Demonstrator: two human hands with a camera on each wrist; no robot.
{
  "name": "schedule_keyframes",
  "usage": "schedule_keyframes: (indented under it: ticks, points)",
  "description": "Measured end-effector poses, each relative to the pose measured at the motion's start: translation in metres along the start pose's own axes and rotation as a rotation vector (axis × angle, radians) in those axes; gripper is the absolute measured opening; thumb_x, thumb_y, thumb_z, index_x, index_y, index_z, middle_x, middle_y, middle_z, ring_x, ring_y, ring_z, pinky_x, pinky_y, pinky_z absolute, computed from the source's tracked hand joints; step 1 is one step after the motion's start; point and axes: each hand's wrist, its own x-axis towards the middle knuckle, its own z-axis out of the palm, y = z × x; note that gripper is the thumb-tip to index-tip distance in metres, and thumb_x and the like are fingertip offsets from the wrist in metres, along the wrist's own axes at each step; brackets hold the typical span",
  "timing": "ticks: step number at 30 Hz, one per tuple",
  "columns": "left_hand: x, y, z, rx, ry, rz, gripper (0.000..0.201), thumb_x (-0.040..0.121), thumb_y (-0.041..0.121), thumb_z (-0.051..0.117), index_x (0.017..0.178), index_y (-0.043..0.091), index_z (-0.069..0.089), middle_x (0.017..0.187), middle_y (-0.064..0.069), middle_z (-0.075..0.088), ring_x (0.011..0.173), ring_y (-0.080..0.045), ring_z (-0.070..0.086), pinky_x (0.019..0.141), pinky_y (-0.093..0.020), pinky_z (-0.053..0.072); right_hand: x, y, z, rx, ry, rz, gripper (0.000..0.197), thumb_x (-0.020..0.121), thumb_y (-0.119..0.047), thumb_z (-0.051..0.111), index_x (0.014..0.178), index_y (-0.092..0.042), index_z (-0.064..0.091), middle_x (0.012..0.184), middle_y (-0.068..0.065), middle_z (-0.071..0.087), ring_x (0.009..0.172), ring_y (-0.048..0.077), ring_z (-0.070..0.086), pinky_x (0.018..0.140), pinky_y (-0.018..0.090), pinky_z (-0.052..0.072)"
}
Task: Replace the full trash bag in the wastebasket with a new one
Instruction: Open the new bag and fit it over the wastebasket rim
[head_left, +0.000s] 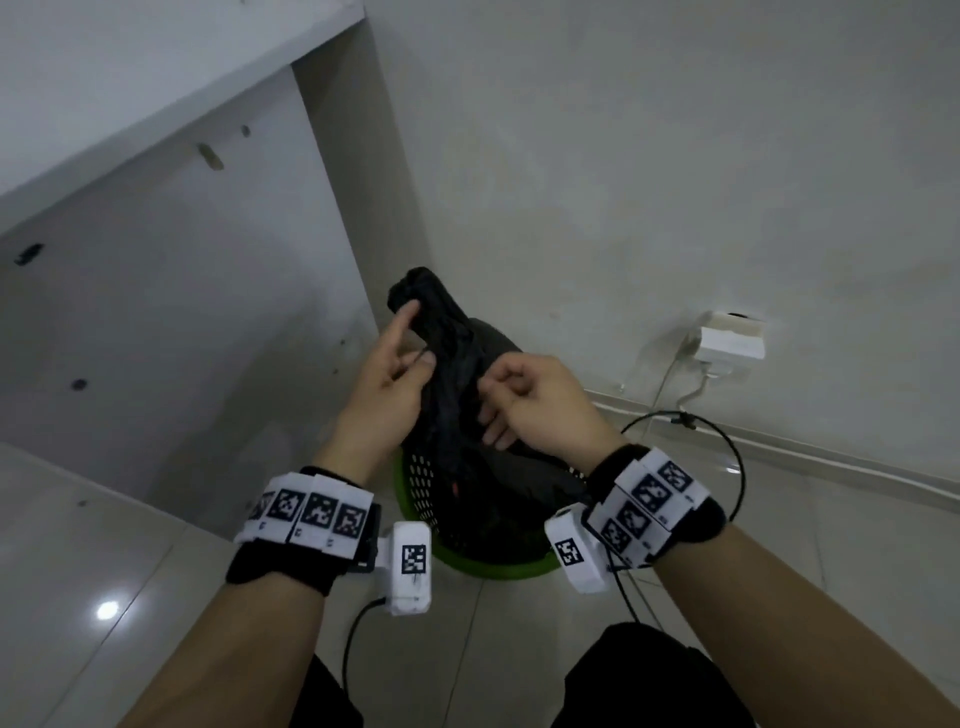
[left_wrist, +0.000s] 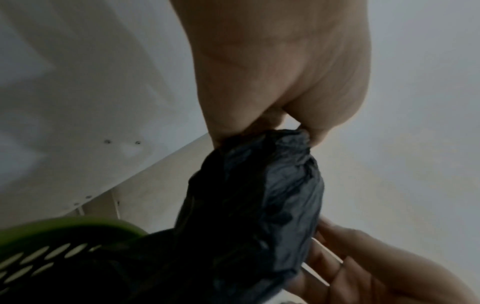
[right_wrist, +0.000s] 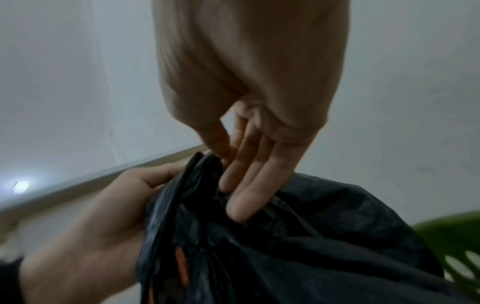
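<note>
Black trash bag (head_left: 457, 395), neck gathered, sits in green wastebasket (head_left: 493, 564) at 6 o'clock of the hands. Left hand (head_left: 387, 376) pinches the neck top; right hand (head_left: 535, 400) pinches a fold, other fingers spread. Thin, soft, slippery film; weight probably modest. Take hold below the bunched neck.

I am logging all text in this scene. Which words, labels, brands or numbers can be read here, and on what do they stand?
No text can be read.
Wrist bands: black-and-white square code markers, no words; tiny marks under them are too small to read.
White wrist units: one code marker each, no words.
Trash bag, wastebasket, wall adapter: no print visible.
</note>
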Motion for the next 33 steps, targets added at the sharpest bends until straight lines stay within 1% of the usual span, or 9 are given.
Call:
schedule_keyframes:
  ticks: [4,8,11,13,15,20,23,28,33]
  points:
    - [-0.009,-0.004,-0.004,-0.122,-0.113,-0.099,0.084,0.084,0.053,0.067,0.155,0.034,0.026,0.141,0.009,0.053,0.130,-0.008,0.050,0.111,-0.032,0.039,-0.004,-0.001,0.013,0.168,-0.116,-0.048,0.014,0.096,-0.009,0.061,0.104,-0.020,0.064,0.093,0.000,0.072,0.088,0.017,0.071,0.073,0.043,0.061]
    - [-0.018,-0.018,0.004,0.188,-0.411,0.043,0.140,0.054,0.056,0.088,0.157,0.030,-0.004,0.144,0.026,0.036,0.136,0.007,0.037,0.111,-0.018,0.035,0.006,0.004,0.021,0.146,0.177,-0.124,0.015,0.088,-0.006,0.066,0.090,-0.019,0.073,0.085,0.000,0.076,0.079,0.012,0.071,0.072,0.033,0.057]
    - [-0.017,-0.027,0.003,0.487,-0.203,0.161,0.089,0.072,0.041,0.083,0.149,0.035,0.038,0.131,0.021,0.057,0.119,0.004,0.055,0.102,-0.023,0.047,0.015,0.002,0.009,0.283,0.315,-0.050,0.005,0.086,0.000,0.069,0.084,-0.002,0.073,0.079,0.010,0.074,0.070,0.018,0.068,0.066,0.033,0.055]
    - [-0.015,-0.031,-0.004,0.483,-0.019,0.210,0.013,0.084,0.043,0.067,0.096,0.040,0.072,0.085,0.013,0.072,0.079,-0.008,0.068,0.073,-0.034,0.057,0.017,0.001,-0.002,0.264,0.372,-0.061,0.012,0.086,-0.006,0.073,0.086,0.006,0.069,0.081,0.014,0.072,0.073,0.022,0.067,0.068,0.037,0.054]
    - [-0.015,-0.025,-0.009,0.359,0.090,0.153,0.024,0.094,0.033,0.059,0.074,0.028,0.070,0.067,0.009,0.064,0.065,-0.012,0.060,0.062,-0.029,0.046,0.015,-0.001,-0.018,0.249,0.403,-0.081,0.019,0.086,-0.016,0.076,0.088,0.002,0.071,0.088,0.014,0.076,0.080,0.025,0.071,0.073,0.039,0.058]
    - [0.004,-0.009,-0.072,-0.333,0.382,-0.175,0.031,0.106,0.020,0.040,0.127,0.008,0.060,0.122,-0.011,0.067,0.107,-0.024,0.065,0.083,-0.031,0.053,0.004,0.029,-0.102,-0.089,0.581,0.052,0.019,0.092,-0.032,0.067,0.094,-0.013,0.070,0.095,0.008,0.073,0.095,0.028,0.070,0.083,0.040,0.056]
    - [0.012,-0.006,-0.092,-0.495,0.482,-0.293,0.031,0.103,0.027,0.042,0.116,0.010,0.064,0.130,-0.009,0.066,0.098,-0.019,0.070,0.073,-0.030,0.057,-0.015,0.043,-0.137,-0.152,0.715,0.093,0.011,0.089,-0.015,0.059,0.100,-0.011,0.059,0.099,0.014,0.066,0.097,0.032,0.063,0.074,0.030,0.044]
    - [0.031,-0.022,-0.096,-0.135,0.375,-0.447,0.088,0.065,0.070,0.077,0.132,0.016,0.058,0.123,-0.006,0.069,0.101,-0.024,0.071,0.092,-0.039,0.055,-0.038,0.040,-0.129,-0.500,0.588,-0.343,0.026,0.077,0.000,0.050,0.102,-0.003,0.058,0.097,0.010,0.060,0.088,0.017,0.053,0.078,0.020,0.038]
    - [0.031,-0.053,-0.086,0.275,0.403,-0.169,0.026,0.086,0.006,0.067,0.102,0.015,0.048,0.111,-0.011,0.060,0.109,-0.031,0.060,0.092,-0.042,0.053,-0.048,0.079,-0.134,-0.451,0.343,-0.176,0.043,0.083,-0.008,0.072,0.102,-0.023,0.037,0.126,-0.001,0.058,0.110,0.020,0.058,0.090,0.039,0.052]
